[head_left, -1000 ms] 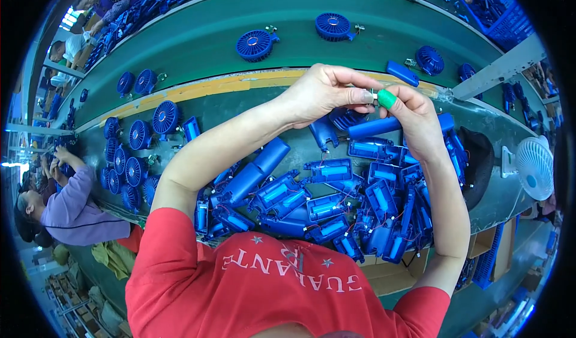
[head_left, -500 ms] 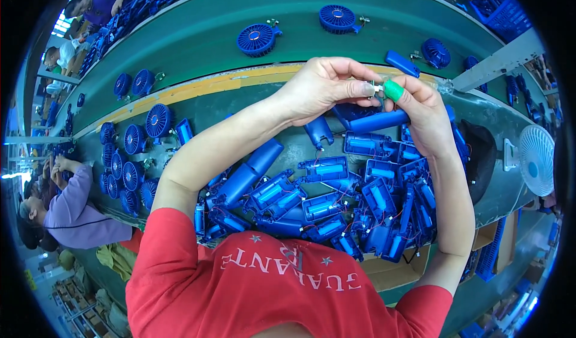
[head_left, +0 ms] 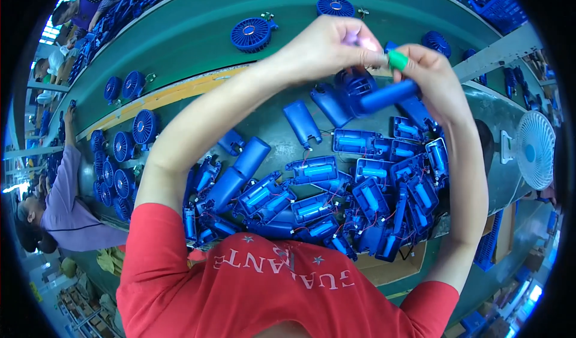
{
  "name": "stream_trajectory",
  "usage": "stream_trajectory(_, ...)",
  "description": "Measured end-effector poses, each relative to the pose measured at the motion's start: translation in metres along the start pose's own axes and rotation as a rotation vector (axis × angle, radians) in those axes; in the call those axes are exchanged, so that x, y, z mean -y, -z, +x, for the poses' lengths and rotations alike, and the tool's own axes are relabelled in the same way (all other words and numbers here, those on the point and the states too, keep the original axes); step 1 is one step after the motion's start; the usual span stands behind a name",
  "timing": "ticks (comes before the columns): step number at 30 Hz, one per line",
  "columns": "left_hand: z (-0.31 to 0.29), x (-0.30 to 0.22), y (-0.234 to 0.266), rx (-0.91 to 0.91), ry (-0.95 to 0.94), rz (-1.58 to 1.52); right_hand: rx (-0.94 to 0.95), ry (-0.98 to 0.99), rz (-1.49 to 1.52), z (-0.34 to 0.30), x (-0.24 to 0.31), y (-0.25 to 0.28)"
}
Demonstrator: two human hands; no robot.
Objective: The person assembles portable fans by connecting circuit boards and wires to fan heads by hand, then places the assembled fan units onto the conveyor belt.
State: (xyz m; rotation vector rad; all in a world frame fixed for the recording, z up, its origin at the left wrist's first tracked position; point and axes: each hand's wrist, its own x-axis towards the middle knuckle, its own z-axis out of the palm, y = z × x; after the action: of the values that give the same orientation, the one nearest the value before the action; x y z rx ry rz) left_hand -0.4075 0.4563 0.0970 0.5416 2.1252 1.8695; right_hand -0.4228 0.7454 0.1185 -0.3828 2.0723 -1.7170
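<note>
My left hand [head_left: 341,45] and my right hand [head_left: 431,77] meet fingertip to fingertip above the far side of the bench. Their closed fingers pinch small parts, blurred and mostly covered; a pinkish light glows on my left fingers. Green tape [head_left: 397,60] wraps a right-hand digit. Just below the hands is a blue fan head [head_left: 358,84], also smeared by motion. A blue handle casing [head_left: 389,98] slants under my right hand; whether my fingers hold it is unclear. Nearer me lie several open blue casings [head_left: 312,170] with light-blue cylindrical cells and thin wires.
Blue fan heads [head_left: 251,35] with small boards sit on the green belt [head_left: 192,44] beyond a yellow-edged rail [head_left: 198,89]. More fan heads [head_left: 123,146] are gathered at left. A white fan [head_left: 534,150] stands at right, near a metal post [head_left: 498,56]. A co-worker [head_left: 66,206] is at left.
Both hands have risen away from me, still together. The fan head and casing beneath them shifted too. A pinkish light now shows at my left fingers. The co-worker's arm at left has stretched outward.
</note>
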Motion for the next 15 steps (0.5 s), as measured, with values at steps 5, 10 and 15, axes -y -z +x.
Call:
stream_trajectory(5,0.103,0.091,0.053,-0.299,-0.410,0.631,-0.153,0.036,-0.118,0.091,-0.015,0.072)
stream_trajectory(10,0.198,0.147,0.027,-0.144,-0.539,1.224,-0.387,0.084,-0.407,0.086,-0.029,0.147)
stream_trajectory(15,0.223,0.171,0.049,-0.088,-0.403,1.425,-0.393,-0.061,-1.420,0.052,-0.070,0.178)
